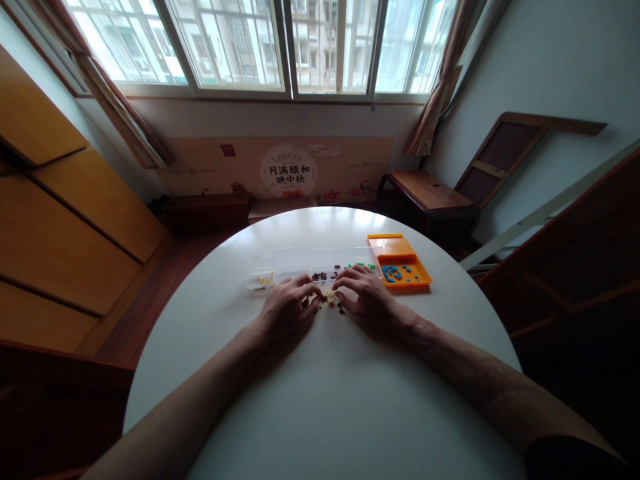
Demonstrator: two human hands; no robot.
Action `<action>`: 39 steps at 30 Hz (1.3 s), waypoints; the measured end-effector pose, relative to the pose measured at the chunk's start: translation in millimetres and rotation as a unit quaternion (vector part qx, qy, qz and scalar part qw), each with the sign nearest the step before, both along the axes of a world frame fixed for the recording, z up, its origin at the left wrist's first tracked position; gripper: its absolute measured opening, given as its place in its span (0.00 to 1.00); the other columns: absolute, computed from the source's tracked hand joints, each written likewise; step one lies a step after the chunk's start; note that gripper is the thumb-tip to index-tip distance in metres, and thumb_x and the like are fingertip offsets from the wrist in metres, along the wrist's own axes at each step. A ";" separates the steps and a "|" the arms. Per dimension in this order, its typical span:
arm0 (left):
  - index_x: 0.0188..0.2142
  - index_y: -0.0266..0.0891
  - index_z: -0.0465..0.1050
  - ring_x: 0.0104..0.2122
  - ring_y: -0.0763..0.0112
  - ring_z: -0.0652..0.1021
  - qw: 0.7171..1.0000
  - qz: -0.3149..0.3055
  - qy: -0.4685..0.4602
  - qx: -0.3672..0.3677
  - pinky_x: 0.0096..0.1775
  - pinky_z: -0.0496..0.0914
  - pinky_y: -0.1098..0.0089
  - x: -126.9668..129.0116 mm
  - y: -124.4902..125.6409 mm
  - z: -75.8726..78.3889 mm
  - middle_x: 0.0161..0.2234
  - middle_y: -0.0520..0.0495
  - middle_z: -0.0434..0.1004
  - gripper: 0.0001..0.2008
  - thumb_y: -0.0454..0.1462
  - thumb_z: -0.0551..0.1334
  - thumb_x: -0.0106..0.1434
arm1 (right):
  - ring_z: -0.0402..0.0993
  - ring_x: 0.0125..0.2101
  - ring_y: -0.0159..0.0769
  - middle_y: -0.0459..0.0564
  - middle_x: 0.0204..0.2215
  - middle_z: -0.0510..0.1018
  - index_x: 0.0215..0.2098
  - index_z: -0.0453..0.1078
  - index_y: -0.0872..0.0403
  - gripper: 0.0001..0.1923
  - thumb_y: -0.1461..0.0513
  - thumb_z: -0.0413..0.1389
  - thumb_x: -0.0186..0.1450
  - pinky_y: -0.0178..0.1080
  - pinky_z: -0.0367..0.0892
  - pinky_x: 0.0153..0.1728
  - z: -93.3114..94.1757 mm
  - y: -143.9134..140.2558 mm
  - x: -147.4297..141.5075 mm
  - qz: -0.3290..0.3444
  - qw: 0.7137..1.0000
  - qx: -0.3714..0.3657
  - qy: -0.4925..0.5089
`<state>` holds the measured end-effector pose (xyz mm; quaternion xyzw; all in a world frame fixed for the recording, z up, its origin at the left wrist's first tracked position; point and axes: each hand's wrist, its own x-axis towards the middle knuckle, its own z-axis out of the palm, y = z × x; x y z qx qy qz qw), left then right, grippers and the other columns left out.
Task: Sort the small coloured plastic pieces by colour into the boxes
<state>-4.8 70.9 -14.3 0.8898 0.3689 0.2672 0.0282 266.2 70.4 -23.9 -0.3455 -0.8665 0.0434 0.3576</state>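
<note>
A small pile of cream-coloured pieces, which look like tiny building bricks, lies on the white table between my hands, with a few dark brown pieces around it. My left hand rests at the left of the pile, its fingers bent and thumb apart, the tips close to the pieces. On the other side, my right hand curves over the table with its fingers spread, the fingertips near the pile. No piece is visibly gripped in either hand. Behind them stands a clear compartment box, partly hidden by my fingers.
Yellow pieces, dark brown pieces and green pieces sit in the clear box. An orange open case at right holds blue pieces. The round white table has a wooden chair beyond it.
</note>
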 end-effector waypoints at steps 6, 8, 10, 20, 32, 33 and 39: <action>0.44 0.47 0.85 0.34 0.67 0.79 1.000 0.022 -0.010 0.004 0.41 0.72 0.66 2.4 -1.8 2.1 0.42 0.48 0.82 0.06 0.41 0.68 0.72 | 0.78 0.48 0.46 0.49 0.44 0.85 0.43 0.80 0.46 0.03 0.62 0.65 0.72 0.52 0.72 0.55 -0.9 0.3 0.0 0.004 1.000 -0.003 0.000; 0.43 0.48 0.86 0.34 0.67 0.79 1.000 0.023 -0.014 0.008 0.41 0.72 0.66 2.2 -1.3 1.2 0.41 0.48 0.82 0.06 0.42 0.68 0.72 | 0.78 0.48 0.46 0.49 0.44 0.85 0.43 0.80 0.46 0.03 0.62 0.65 0.72 0.51 0.72 0.55 -1.0 0.3 0.0 0.006 1.000 -0.002 0.001; 0.42 0.48 0.86 0.35 0.67 0.79 1.000 0.018 -0.016 0.011 0.40 0.71 0.67 1.5 -0.3 -0.1 0.41 0.49 0.82 0.06 0.41 0.68 0.72 | 0.78 0.48 0.45 0.49 0.44 0.85 0.43 0.80 0.46 0.03 0.62 0.65 0.72 0.51 0.72 0.55 -0.9 0.3 0.0 0.008 1.000 -0.001 0.000; 0.44 0.43 0.83 0.35 0.68 0.80 0.998 -0.023 -0.006 0.063 0.40 0.73 0.67 2.0 2.7 -2.2 0.42 0.46 0.82 0.09 0.39 0.63 0.78 | 0.78 0.48 0.46 0.50 0.46 0.85 0.45 0.80 0.48 0.03 0.59 0.66 0.74 0.51 0.72 0.55 0.9 -1.1 0.9 0.026 1.000 0.005 0.000; 0.48 0.46 0.84 0.34 0.72 0.81 0.992 -0.060 -0.053 0.099 0.41 0.74 0.68 4.1 2.9 1.2 0.42 0.48 0.84 0.07 0.39 0.65 0.78 | 0.79 0.47 0.43 0.48 0.46 0.86 0.49 0.79 0.45 0.04 0.58 0.64 0.77 0.48 0.72 0.53 -4.9 4.6 4.4 0.068 0.997 0.031 -0.001; 0.49 0.46 0.84 0.35 0.71 0.81 0.992 -0.055 -0.052 0.097 0.42 0.74 0.67 3.3 2.3 3.0 0.42 0.47 0.84 0.08 0.40 0.65 0.78 | 0.79 0.47 0.43 0.48 0.45 0.86 0.49 0.79 0.46 0.04 0.58 0.64 0.77 0.48 0.72 0.53 -4.6 4.2 4.0 0.058 0.998 0.034 0.006; 0.45 0.43 0.84 0.33 0.71 0.80 0.997 -0.021 -0.050 0.060 0.39 0.72 0.67 -12.6 -0.7 23.6 0.40 0.48 0.83 0.08 0.41 0.66 0.76 | 0.77 0.45 0.46 0.48 0.41 0.85 0.44 0.79 0.47 0.03 0.58 0.63 0.77 0.49 0.69 0.54 1.5 2.3 3.6 -0.080 0.992 0.046 0.081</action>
